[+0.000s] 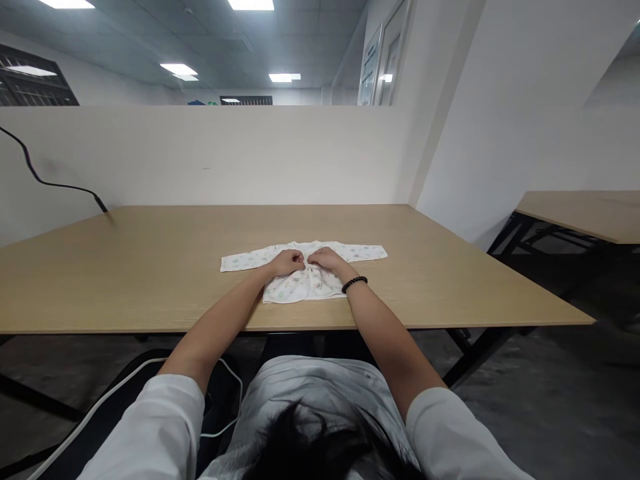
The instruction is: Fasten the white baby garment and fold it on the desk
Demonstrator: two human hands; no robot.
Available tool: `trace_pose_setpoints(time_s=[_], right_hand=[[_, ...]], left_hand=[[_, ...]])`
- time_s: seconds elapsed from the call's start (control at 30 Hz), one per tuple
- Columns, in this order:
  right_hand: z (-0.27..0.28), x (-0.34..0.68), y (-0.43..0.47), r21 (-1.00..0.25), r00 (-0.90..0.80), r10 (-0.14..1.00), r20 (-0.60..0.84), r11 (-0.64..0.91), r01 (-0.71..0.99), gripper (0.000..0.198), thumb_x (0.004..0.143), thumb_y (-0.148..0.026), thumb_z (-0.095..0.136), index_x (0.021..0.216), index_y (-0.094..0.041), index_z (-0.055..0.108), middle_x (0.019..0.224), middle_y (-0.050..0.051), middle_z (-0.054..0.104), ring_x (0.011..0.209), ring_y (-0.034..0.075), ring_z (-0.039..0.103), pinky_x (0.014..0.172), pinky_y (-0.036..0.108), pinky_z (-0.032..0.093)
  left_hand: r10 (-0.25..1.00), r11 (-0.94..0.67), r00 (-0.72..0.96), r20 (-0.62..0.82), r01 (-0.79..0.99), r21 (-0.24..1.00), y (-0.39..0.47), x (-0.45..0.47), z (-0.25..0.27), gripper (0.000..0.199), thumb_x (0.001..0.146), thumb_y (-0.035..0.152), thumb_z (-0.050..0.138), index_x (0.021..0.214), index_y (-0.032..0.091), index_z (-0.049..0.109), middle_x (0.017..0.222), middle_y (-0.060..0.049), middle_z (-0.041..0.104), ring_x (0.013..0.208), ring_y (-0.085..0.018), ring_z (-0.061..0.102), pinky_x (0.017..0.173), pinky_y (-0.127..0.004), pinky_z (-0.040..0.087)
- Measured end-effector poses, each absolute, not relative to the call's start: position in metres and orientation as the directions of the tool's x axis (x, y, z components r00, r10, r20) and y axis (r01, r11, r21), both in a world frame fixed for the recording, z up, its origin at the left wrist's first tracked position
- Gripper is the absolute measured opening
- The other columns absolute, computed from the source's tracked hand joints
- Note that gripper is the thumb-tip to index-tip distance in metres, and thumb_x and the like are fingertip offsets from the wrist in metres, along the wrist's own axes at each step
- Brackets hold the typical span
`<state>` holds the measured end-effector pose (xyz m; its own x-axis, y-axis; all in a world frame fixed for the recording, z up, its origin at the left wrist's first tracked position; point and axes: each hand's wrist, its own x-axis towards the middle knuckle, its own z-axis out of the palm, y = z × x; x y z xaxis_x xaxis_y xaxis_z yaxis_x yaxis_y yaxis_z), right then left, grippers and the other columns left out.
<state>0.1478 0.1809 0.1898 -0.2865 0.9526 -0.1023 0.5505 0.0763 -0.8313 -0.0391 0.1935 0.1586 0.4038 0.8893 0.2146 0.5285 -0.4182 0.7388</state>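
Note:
A small white long-sleeved baby shirt (pixel 285 288) with a faint green and pink print lies on the table, its sleeves spread out to both sides. My left hand (pixel 289 262) is at the middle of its front, fingers curled and pinching the cloth. Facing it, a little apart, my right hand (pixel 326 259) pinches the fabric too, thumb and fingers pressed together. Between the two hands the cloth is gathered into creases. Whatever small fastening the fingertips may cover is too small to make out. A dark beaded bracelet (pixel 355 283) circles my right wrist.
The shirt rests near the front edge of a wide wooden table (pixel 165 267). A low white partition (pixel 260 157) stands along its back. A black cable (pixel 65 187) hangs down at the back left corner. Another table (pixel 585 210) stands off to the right.

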Motion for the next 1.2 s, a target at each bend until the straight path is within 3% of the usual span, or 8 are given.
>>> trace_pose_setpoints(time_s=[0.3,0.47,0.57,0.7,0.87,1.0,1.2], right_hand=[[0.183,0.15,0.183,-0.841,-0.321,0.947,-0.026,0.153,0.519,0.013,0.063,-0.024,0.062,0.058,-0.018,0.052,0.051,-0.007,0.037,0.051,0.008,0.033,0.049,0.024,0.023],[0.189,0.154,0.181,-0.798,-0.321,0.945,-0.059,0.149,0.584,0.036,0.07,-0.039,0.067,0.057,-0.021,0.039,0.049,-0.008,0.029,0.047,0.008,0.027,0.045,0.024,0.019],[0.194,0.158,0.179,-0.751,-0.457,0.876,-0.154,0.197,0.63,0.047,0.068,-0.048,0.074,0.058,-0.022,0.035,0.047,-0.009,0.027,0.044,0.007,0.022,0.043,0.024,0.015],[0.196,0.163,0.177,-0.716,-0.547,0.808,-0.219,0.249,0.653,0.039,0.066,-0.037,0.075,0.06,-0.022,0.04,0.044,-0.01,0.028,0.042,0.007,0.023,0.042,0.023,0.015],[0.196,0.162,0.176,-0.689,-0.505,0.84,-0.197,0.248,0.681,0.026,0.067,-0.025,0.064,0.057,-0.021,0.04,0.042,-0.009,0.031,0.041,0.008,0.026,0.041,0.024,0.017],[0.196,0.162,0.177,-0.69,-0.489,0.85,-0.195,0.235,0.685,0.022,0.066,-0.025,0.063,0.055,-0.02,0.044,0.042,-0.008,0.032,0.042,0.008,0.025,0.042,0.025,0.017],[0.197,0.167,0.179,-0.766,-0.545,0.812,-0.209,0.211,0.607,0.021,0.067,-0.031,0.063,0.056,-0.019,0.049,0.041,-0.008,0.033,0.042,0.008,0.026,0.043,0.025,0.016]], left_hand=[[0.899,-0.413,0.369,0.238,0.53,0.741,0.192,-0.04,0.155,0.014,0.062,0.031,0.065,0.067,0.018,0.063,0.065,0.001,0.059,0.063,-0.014,0.051,0.059,-0.024,0.038],[0.887,-0.417,0.401,0.229,0.484,0.769,0.188,-0.042,0.162,0.015,0.063,0.03,0.069,0.068,0.017,0.064,0.065,0.001,0.06,0.062,-0.013,0.052,0.058,-0.024,0.04],[0.821,-0.441,0.543,0.175,0.409,0.799,0.183,-0.044,0.169,0.017,0.062,0.029,0.073,0.069,0.016,0.064,0.064,0.002,0.058,0.063,-0.013,0.051,0.06,-0.024,0.04],[0.728,-0.451,0.679,0.088,0.38,0.808,0.177,-0.047,0.178,0.019,0.062,0.031,0.075,0.074,0.016,0.07,0.066,0.001,0.059,0.065,-0.013,0.052,0.061,-0.024,0.04],[0.733,-0.45,0.679,0.05,0.429,0.783,0.173,-0.047,0.185,0.029,0.066,0.043,0.078,0.072,0.016,0.071,0.062,0.002,0.053,0.062,-0.013,0.047,0.058,-0.024,0.036],[0.723,-0.459,0.689,0.057,0.416,0.785,0.174,-0.047,0.184,0.035,0.066,0.048,0.079,0.072,0.015,0.073,0.058,0.003,0.047,0.058,-0.011,0.042,0.055,-0.024,0.032],[0.71,-0.445,0.704,0.031,0.414,0.794,0.178,-0.048,0.179,0.038,0.063,0.05,0.082,0.076,0.015,0.076,0.061,0.002,0.051,0.06,-0.012,0.045,0.056,-0.024,0.033]])
